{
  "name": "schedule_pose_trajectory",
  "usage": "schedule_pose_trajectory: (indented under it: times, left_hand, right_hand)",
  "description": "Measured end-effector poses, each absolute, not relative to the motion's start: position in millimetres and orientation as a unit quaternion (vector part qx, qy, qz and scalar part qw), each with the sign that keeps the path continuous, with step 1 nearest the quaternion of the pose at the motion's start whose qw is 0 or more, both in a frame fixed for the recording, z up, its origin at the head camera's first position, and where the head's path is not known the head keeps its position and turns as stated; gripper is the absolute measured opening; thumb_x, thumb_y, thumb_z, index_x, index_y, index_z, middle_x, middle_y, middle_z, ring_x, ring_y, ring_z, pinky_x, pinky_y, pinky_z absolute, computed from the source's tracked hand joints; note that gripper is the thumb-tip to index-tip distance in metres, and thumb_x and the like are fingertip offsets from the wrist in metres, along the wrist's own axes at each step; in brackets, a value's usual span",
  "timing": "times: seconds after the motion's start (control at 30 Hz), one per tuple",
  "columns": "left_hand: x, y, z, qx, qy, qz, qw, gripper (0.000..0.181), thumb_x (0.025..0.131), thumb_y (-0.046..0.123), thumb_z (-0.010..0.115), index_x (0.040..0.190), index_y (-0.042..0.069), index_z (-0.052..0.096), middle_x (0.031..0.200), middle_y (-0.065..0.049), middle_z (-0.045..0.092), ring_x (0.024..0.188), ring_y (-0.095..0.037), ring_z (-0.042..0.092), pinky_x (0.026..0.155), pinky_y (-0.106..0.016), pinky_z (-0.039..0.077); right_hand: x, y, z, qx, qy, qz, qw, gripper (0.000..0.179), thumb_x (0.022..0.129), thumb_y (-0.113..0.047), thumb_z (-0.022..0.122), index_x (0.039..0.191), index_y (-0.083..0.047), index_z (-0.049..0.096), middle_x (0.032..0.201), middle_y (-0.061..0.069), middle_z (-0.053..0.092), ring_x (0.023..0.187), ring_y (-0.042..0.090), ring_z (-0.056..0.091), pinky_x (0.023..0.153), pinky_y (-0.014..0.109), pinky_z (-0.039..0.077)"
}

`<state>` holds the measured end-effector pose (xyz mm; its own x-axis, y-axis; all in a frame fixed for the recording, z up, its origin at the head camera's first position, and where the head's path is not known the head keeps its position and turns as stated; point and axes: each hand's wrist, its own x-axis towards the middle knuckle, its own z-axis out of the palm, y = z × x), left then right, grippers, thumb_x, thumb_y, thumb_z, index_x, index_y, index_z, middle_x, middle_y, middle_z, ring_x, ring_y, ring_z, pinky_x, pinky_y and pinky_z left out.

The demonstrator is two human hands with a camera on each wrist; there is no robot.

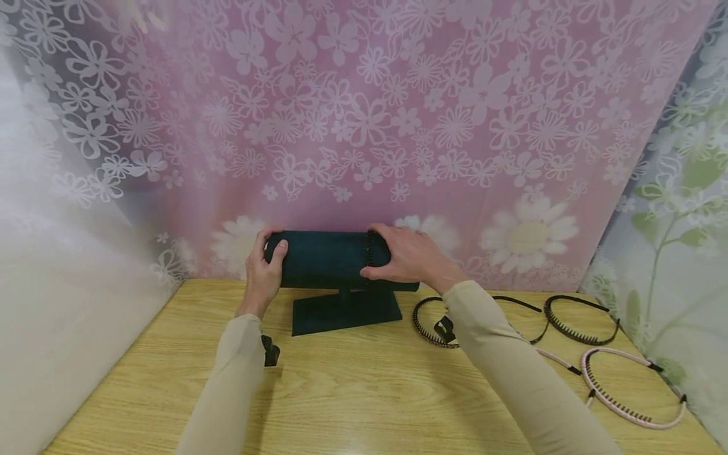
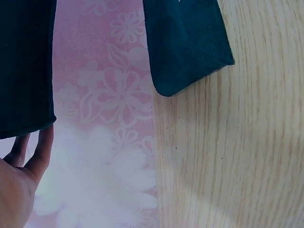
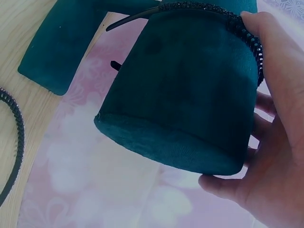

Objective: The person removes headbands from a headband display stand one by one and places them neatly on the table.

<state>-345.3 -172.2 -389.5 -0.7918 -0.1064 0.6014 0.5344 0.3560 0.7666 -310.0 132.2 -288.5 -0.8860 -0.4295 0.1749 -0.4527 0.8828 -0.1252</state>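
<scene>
A dark green velvet headband stand (image 1: pixel 324 260), a horizontal cylinder on a flat base (image 1: pixel 347 313), is on the table near the back. My left hand (image 1: pixel 263 268) grips the cylinder's left end, thumb in front; in the left wrist view fingers (image 2: pixel 42 151) reach behind its edge. Toward the right end, a black toothed headband (image 3: pixel 197 6) goes over the cylinder, its dark tips protruding below in the right wrist view. My right hand (image 1: pixel 406 254) holds this headband against the cylinder, thumb on the band and the other fingers curved around the far side, partly hidden.
On the table (image 1: pixel 341 398) at right lie several headbands: a black one (image 1: pixel 419 321) beside my right forearm, another black one (image 1: pixel 574 335) farther right, and a pink one (image 1: pixel 620 412) nearer the front. A pink flowered curtain (image 1: pixel 352 126) hangs close behind the stand.
</scene>
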Motion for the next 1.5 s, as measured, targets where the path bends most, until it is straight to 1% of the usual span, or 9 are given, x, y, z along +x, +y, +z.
schedule_pose_trajectory:
  times: [0.13, 0.4, 0.63, 0.8, 0.97, 1.13, 1.5]
  left_hand:
    - [-346.2, -172.6, -390.4, -0.140, -0.768, -0.553, 0.291, 0.042, 0.105, 0.035, 0.054, 0.143, 0.015, 0.052, 0.147, -0.004, 0.054, 0.127, -0.027, 0.052, 0.113, -0.056, 0.038]
    - [-347.0, -172.1, -389.3, -0.141, -0.768, -0.551, 0.292, 0.043, 0.106, 0.036, 0.054, 0.143, 0.015, 0.053, 0.148, -0.003, 0.054, 0.129, -0.026, 0.052, 0.114, -0.056, 0.038]
    - [-346.6, -172.3, -388.5, -0.139, -0.773, -0.546, 0.292, 0.045, 0.106, 0.036, 0.052, 0.144, 0.012, 0.051, 0.149, -0.008, 0.052, 0.131, -0.029, 0.050, 0.116, -0.058, 0.035]
    - [-346.4, -172.1, -388.0, -0.141, -0.773, -0.546, 0.291, 0.045, 0.106, 0.036, 0.052, 0.144, 0.012, 0.051, 0.150, -0.007, 0.052, 0.132, -0.029, 0.049, 0.116, -0.058, 0.035]
    - [-346.0, -171.7, -388.5, -0.140, -0.771, -0.550, 0.290, 0.043, 0.106, 0.035, 0.053, 0.143, 0.013, 0.052, 0.149, -0.005, 0.052, 0.132, -0.027, 0.049, 0.116, -0.057, 0.035]
    - [-346.2, -171.8, -389.7, -0.138, -0.771, -0.549, 0.291, 0.043, 0.106, 0.035, 0.053, 0.142, 0.013, 0.052, 0.148, -0.007, 0.053, 0.129, -0.028, 0.051, 0.115, -0.057, 0.036]
    - [-342.8, -170.5, -388.8, -0.138, -0.770, -0.551, 0.290, 0.042, 0.106, 0.035, 0.052, 0.142, 0.014, 0.052, 0.149, -0.009, 0.052, 0.130, -0.028, 0.050, 0.115, -0.057, 0.036]
  right_hand:
    - [-310.5, 135.2, -289.6, 0.227, -0.968, 0.086, 0.068, 0.097, 0.082, -0.073, 0.067, 0.158, -0.022, 0.037, 0.152, 0.009, 0.054, 0.133, 0.035, 0.056, 0.099, 0.058, 0.052]
    - [-309.4, 140.1, -289.0, 0.225, -0.967, 0.099, 0.059, 0.096, 0.083, -0.071, 0.068, 0.158, -0.020, 0.036, 0.156, 0.010, 0.050, 0.140, 0.034, 0.051, 0.104, 0.058, 0.049]
    - [-308.6, 144.9, -288.7, 0.225, -0.967, 0.106, 0.059, 0.096, 0.083, -0.070, 0.068, 0.159, -0.020, 0.035, 0.158, 0.010, 0.048, 0.142, 0.034, 0.048, 0.106, 0.059, 0.047]
    - [-307.6, 149.2, -289.5, 0.228, -0.966, 0.108, 0.058, 0.097, 0.084, -0.069, 0.069, 0.160, -0.019, 0.034, 0.159, 0.011, 0.046, 0.145, 0.036, 0.045, 0.108, 0.061, 0.045]
    - [-305.8, 153.0, -290.9, 0.229, -0.965, 0.107, 0.063, 0.097, 0.084, -0.069, 0.069, 0.160, -0.019, 0.034, 0.160, 0.010, 0.045, 0.145, 0.036, 0.045, 0.108, 0.061, 0.045]
    - [-303.9, 155.2, -291.7, 0.230, -0.965, 0.109, 0.065, 0.096, 0.084, -0.068, 0.069, 0.159, -0.020, 0.035, 0.159, 0.009, 0.046, 0.144, 0.036, 0.046, 0.107, 0.061, 0.046]
    - [-305.0, 158.1, -294.8, 0.227, -0.965, 0.111, 0.071, 0.095, 0.084, -0.068, 0.069, 0.159, -0.021, 0.036, 0.158, 0.009, 0.048, 0.143, 0.036, 0.047, 0.105, 0.062, 0.047]
